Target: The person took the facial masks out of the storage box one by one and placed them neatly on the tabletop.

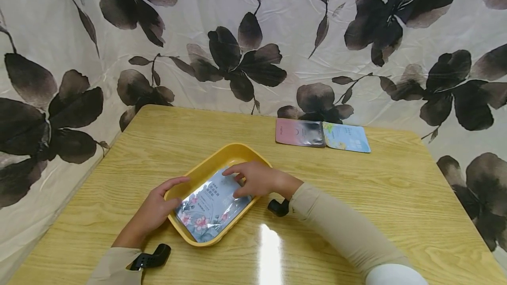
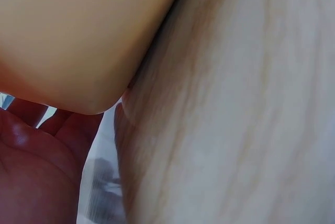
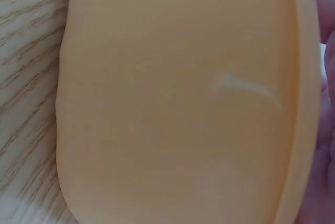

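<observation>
Head view, right grip point(image 1: 255, 177) wide over floral packet point(image 1: 207, 212); left grip point(image 1: 155, 208) wide, at tray point(image 1: 219, 159) (contact unclear)

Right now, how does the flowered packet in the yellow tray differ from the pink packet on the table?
Colour: the flowered packet is blue-grey with pink blossoms; the pink packet turns dark towards its right end.
Place: the flowered packet lies inside the yellow tray; the pink packet lies on the table.
Hands: the right hand is at the flowered packet; neither hand is near the pink packet.
Both are flat and printed.
</observation>
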A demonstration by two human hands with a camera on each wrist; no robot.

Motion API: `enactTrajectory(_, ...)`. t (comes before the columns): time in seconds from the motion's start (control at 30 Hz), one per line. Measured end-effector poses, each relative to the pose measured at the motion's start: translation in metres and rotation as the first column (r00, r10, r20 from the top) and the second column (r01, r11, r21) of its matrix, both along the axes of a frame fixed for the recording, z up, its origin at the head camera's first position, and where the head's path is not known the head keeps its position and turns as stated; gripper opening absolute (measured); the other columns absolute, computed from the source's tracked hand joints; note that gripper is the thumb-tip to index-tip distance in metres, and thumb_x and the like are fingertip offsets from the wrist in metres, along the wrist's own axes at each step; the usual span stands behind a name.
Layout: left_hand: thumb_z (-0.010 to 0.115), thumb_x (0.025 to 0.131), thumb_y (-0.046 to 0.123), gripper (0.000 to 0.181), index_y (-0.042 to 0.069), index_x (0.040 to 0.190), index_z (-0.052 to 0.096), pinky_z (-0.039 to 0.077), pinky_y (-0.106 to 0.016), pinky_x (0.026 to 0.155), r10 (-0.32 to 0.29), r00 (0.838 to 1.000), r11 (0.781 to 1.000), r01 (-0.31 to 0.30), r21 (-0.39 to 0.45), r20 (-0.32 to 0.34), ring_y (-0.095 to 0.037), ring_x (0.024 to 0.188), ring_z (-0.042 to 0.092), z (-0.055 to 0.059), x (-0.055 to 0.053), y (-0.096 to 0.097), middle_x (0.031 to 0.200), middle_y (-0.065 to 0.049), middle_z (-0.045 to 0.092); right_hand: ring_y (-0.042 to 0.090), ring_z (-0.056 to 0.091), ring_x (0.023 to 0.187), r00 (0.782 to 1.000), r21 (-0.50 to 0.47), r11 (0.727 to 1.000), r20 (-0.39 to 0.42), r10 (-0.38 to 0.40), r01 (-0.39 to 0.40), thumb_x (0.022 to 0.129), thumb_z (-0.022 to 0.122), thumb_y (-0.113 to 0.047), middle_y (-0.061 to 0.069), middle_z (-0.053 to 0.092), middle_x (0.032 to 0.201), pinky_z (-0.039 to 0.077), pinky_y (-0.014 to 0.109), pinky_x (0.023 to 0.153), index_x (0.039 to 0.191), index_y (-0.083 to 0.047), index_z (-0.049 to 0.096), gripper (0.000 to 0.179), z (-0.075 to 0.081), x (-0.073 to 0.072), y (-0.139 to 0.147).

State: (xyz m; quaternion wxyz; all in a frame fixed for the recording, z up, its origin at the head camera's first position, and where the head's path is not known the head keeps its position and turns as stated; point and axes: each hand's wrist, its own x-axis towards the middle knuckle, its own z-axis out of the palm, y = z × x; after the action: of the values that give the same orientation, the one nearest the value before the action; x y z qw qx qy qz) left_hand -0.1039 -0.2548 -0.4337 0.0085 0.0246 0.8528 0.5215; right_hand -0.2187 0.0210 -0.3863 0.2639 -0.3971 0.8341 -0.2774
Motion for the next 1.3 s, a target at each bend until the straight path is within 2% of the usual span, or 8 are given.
enactTrajectory(0.2, 0.055, 0.091, -0.003, 0.05, 0.003, 0.14, 0.054, 0.035, -0.023, 0.092, 0.0, 1.0, 1.0, 0.0, -0.003, 0.016, -0.037, 0.13, 0.038, 0.0005, 0.0004, 0.0008, 0.149, -0.025, 0.043, 0.017, 0.059, 0.12, 1.0, 0.056, 0.998, 0.006, 0.001, -0.001, 0.087, 0.078, -0.02, 0.008, 0.061, 0.135, 0.044, 0.028, 0.098, 0.144, -0.017, 0.055, 0.061, -0.0025, -0.0008, -0.0027)
enactTrajectory(0.4, 0.054, 0.09, -0.003, 0.05, 0.003, 0.14, 0.055, 0.034, -0.04, 0.101, 0.006, 1.0, 1.0, -0.006, -0.007, 0.021, -0.038, 0.134, 0.036, 0.0016, -0.0012, 0.0012, 0.149, -0.024, 0.043, 0.017, 0.058, 0.113, 1.0, 0.082, 0.997, -0.002, 0.0, 0.0, 0.087, 0.079, -0.021, 0.007, 0.063, 0.127, 0.044, 0.028, 0.095, 0.143, -0.018, 0.055, 0.06, -0.0012, -0.0008, -0.0046)
enactTrajectory(0.6, 0.054, 0.091, -0.003, 0.049, 0.002, 0.14, 0.055, 0.034, -0.034, 0.098, 0.007, 1.0, 1.0, -0.007, -0.022, 0.013, -0.038, 0.134, 0.036, 0.0005, -0.0013, 0.001, 0.149, -0.025, 0.043, 0.016, 0.056, 0.101, 1.0, 0.085, 0.996, 0.0, 0.0, 0.0, 0.087, 0.079, -0.02, 0.005, 0.063, 0.117, 0.045, 0.028, 0.088, 0.141, -0.016, 0.057, 0.057, -0.001, -0.001, -0.0049)
enactTrajectory(0.87, 0.053, 0.09, -0.005, 0.05, 0.0, 0.14, 0.053, 0.024, -0.062, 0.107, 0.004, 1.0, 1.0, -0.004, 0.01, 0.024, -0.043, 0.139, 0.03, 0.0005, -0.0006, 0.0019, 0.15, -0.027, 0.04, 0.015, 0.055, 0.108, 0.999, 0.027, 0.999, -0.038, 0.038, -0.037, 0.087, 0.079, -0.02, 0.002, 0.061, 0.125, 0.043, 0.027, 0.096, 0.139, -0.013, 0.059, 0.056, -0.0031, -0.0014, -0.0049)
enactTrajectory(1.0, 0.054, 0.09, -0.005, 0.051, 0.0, 0.14, 0.053, 0.023, -0.063, 0.109, 0.005, 1.0, 1.0, -0.005, 0.017, 0.023, -0.042, 0.139, 0.029, 0.0013, -0.001, 0.0022, 0.15, -0.027, 0.04, 0.015, 0.053, 0.106, 0.998, -0.037, 0.997, -0.014, 0.06, -0.061, 0.088, 0.077, -0.017, 0.002, 0.058, 0.125, 0.042, 0.027, 0.096, 0.139, -0.011, 0.059, 0.054, -0.0022, -0.0011, -0.0046)
enactTrajectory(1.13, 0.055, 0.089, -0.005, 0.051, 0.0, 0.14, 0.053, 0.024, -0.061, 0.108, 0.003, 1.0, 1.0, -0.003, 0.016, 0.014, -0.041, 0.139, 0.03, 0.0016, -0.0005, 0.0025, 0.15, -0.026, 0.042, 0.012, 0.055, 0.08, 0.996, -0.081, 0.995, 0.057, 0.071, -0.066, 0.088, 0.076, -0.012, 0.002, 0.064, 0.099, 0.045, 0.023, 0.079, 0.138, -0.008, 0.058, 0.053, -0.0012, -0.0016, -0.0044)
enactTrajectory(1.23, 0.055, 0.09, -0.004, 0.051, 0.0, 0.141, 0.053, 0.029, -0.049, 0.105, 0.002, 1.0, 1.0, -0.002, 0.009, 0.007, -0.038, 0.138, 0.032, 0.0014, 0.0, 0.0024, 0.149, -0.025, 0.042, 0.011, 0.052, 0.071, 0.994, -0.052, 0.996, 0.074, 0.079, -0.075, 0.088, 0.077, -0.015, -0.001, 0.064, 0.089, 0.044, 0.022, 0.071, 0.137, -0.01, 0.06, 0.053, -0.0015, -0.0019, -0.0039)
enactTrajectory(1.3, 0.055, 0.091, -0.004, 0.05, 0.001, 0.141, 0.053, 0.031, -0.038, 0.099, 0.001, 1.0, 1.0, -0.001, 0.003, 0.002, -0.036, 0.134, 0.035, 0.0007, 0.0003, 0.0022, 0.15, -0.024, 0.042, 0.01, 0.053, 0.081, 0.994, -0.013, 0.996, 0.067, 0.087, -0.087, 0.087, 0.079, -0.02, -0.003, 0.064, 0.102, 0.044, 0.021, 0.077, 0.136, -0.015, 0.061, 0.053, -0.0014, -0.0018, -0.0038)
